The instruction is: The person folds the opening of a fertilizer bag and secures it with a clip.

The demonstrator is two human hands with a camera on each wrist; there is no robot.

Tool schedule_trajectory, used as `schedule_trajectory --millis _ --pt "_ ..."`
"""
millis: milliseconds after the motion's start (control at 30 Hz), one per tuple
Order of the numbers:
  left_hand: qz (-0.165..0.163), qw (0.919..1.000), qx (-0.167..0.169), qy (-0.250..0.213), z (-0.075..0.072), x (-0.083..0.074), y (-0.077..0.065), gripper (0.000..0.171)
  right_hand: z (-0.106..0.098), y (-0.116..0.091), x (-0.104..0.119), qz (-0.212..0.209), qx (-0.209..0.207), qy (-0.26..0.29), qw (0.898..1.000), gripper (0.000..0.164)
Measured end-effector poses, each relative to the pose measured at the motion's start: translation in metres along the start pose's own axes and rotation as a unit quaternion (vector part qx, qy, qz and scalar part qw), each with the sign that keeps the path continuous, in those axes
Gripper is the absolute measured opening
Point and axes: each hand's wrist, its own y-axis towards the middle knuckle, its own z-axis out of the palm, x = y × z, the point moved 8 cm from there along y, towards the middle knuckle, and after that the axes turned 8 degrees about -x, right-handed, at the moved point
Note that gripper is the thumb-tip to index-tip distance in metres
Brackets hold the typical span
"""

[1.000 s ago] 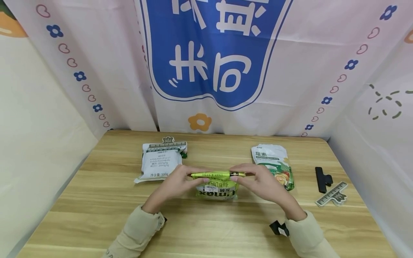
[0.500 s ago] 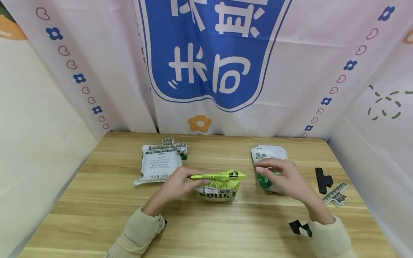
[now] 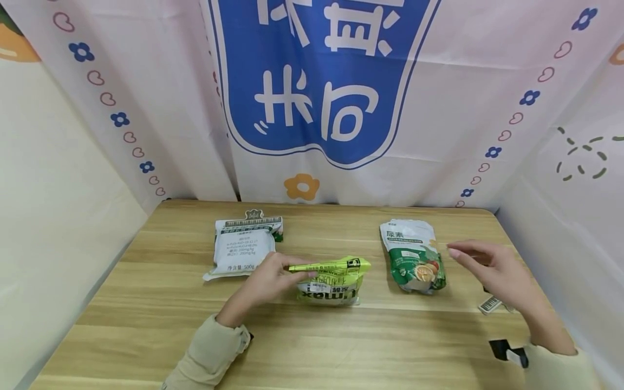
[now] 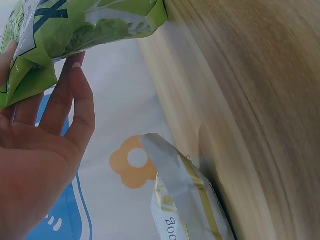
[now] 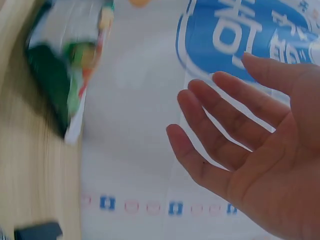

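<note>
At the middle of the table stands a yellow-green plastic bag [image 3: 336, 292], its top folded over. My left hand [image 3: 268, 279] pinches the left part of that fold between thumb and fingers; the left wrist view also shows the green bag [image 4: 105, 25] between them. To the right, my right hand [image 3: 499, 273] hovers over the table with relaxed, spread fingers and holds nothing. Below it lies a clip with a piano-key pattern [image 3: 489, 305], partly covered by the hand. A black clip [image 5: 39, 231] shows at the lower left of the right wrist view, mostly hidden in the head view.
At the back left lies a white bag [image 3: 241, 252] with a piano-key clip [image 3: 253, 219] on its top edge. A white and green pouch [image 3: 411, 257] lies between the yellow-green bag and my right hand. A printed curtain [image 3: 429, 179] hangs behind the wooden table [image 3: 317, 346].
My right hand has let go of the bag's fold and moved right, past the pouch, to above the clips. The fold's right end has loosened. My left hand has stayed in place.
</note>
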Motion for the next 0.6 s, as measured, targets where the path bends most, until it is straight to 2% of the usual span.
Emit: schedule_trajectory --millis 167,367,500,600 --pt "0.005 0.9999 -0.005 0.009 -0.001 -0.001 -0.001 0.029 -0.017 -0.004 -0.028 0.02 -0.005 -0.029 0.999 0.029" --pt "0.011 0.9995 -0.013 0.027 -0.003 -0.001 -0.002 0.031 -0.027 -0.009 -0.058 0.028 -0.003 -0.043 0.999 0.029" --pt "0.011 0.9991 -0.016 0.037 -0.002 0.0 -0.002 0.033 -0.03 -0.013 -0.078 0.045 0.015 -0.061 0.997 0.033" --pt "0.007 0.9992 -0.016 0.036 -0.001 0.001 -0.001 0.034 -0.031 -0.015 -0.097 0.074 0.046 -0.081 0.993 0.04"
